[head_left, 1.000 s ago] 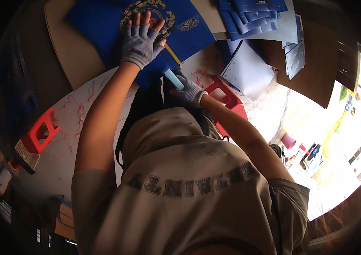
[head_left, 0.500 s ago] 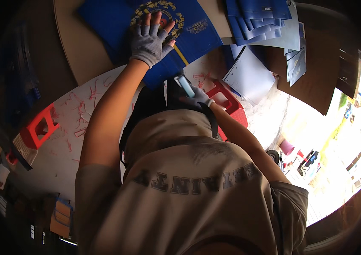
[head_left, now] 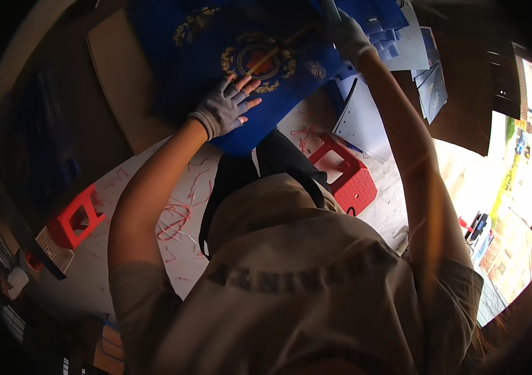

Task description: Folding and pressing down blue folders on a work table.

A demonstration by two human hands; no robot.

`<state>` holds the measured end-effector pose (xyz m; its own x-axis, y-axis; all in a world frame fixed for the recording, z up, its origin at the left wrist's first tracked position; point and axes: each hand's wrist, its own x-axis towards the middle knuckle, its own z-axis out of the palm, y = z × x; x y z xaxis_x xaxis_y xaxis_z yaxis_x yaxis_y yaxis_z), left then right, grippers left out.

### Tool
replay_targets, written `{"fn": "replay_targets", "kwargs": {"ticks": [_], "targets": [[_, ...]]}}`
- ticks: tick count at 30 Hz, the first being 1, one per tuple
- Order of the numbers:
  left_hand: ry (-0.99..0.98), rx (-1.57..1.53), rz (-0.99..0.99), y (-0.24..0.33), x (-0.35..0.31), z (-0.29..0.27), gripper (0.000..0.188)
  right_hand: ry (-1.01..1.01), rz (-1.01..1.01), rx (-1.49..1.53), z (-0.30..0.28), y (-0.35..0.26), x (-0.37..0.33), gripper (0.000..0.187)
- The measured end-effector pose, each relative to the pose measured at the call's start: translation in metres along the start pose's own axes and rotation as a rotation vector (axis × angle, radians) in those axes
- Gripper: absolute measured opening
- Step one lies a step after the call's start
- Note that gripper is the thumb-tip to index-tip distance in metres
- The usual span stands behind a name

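My left hand [head_left: 223,111], in a grey fingerless glove, lies with fingers spread on a glossy blue printed sheet [head_left: 234,134] near its lower edge. Gold ornament rings a red-centred emblem [head_left: 258,61] just beyond my fingertips. A narrow yellow strip [head_left: 291,39] crosses the sheet diagonally; I cannot tell whether it is printed or loose. At the sheet's far right corner, my gloved right hand [head_left: 348,39] is closed around a pale blue-grey bar-shaped tool [head_left: 331,9], cut off by the top of the view. A second gold-ringed emblem [head_left: 194,26] shows farther left.
Brown board [head_left: 116,81] extends left of the blue sheets. Right of them are stacked blue printed pieces [head_left: 388,25] and a white sheet [head_left: 366,119]. One red stool [head_left: 354,181] stands by my legs, another red stool [head_left: 77,215] at left. Red string scraps [head_left: 175,222] litter the pale floor.
My right hand has moved from my lap up to the sheet's far right, carrying the pale tool. My left hand has slid toward me. The blue sheet has shifted, showing a second emblem.
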<state>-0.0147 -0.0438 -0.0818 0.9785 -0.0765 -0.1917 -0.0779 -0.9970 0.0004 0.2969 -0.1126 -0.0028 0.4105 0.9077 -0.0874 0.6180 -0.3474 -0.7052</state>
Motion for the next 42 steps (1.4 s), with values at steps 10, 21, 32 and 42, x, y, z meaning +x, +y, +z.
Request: {"fn": "replay_targets", "kwargs": {"ticks": [10, 21, 32, 42], "targets": [[0.345, -0.144, -0.533, -0.004, 0.02, 0.027, 0.068, -0.081, -0.005, 0.083, 0.037, -0.06, -0.072, 0.035], [0.297, -0.102, -0.529, -0.002, 0.019, 0.024, 0.067, -0.224, 0.55, 0.522, 0.132, 0.076, -0.197, 0.036], [0.09, -0.053, -0.566, -0.001, 0.025, 0.003, 0.064, -0.313, 0.503, 0.156, 0.125, 0.043, -0.17, 0.036], [0.005, -0.029, -0.652, 0.003, 0.035, 0.005, 0.066, -0.495, 0.552, 0.402, 0.13, 0.059, -0.185, 0.047]]}}
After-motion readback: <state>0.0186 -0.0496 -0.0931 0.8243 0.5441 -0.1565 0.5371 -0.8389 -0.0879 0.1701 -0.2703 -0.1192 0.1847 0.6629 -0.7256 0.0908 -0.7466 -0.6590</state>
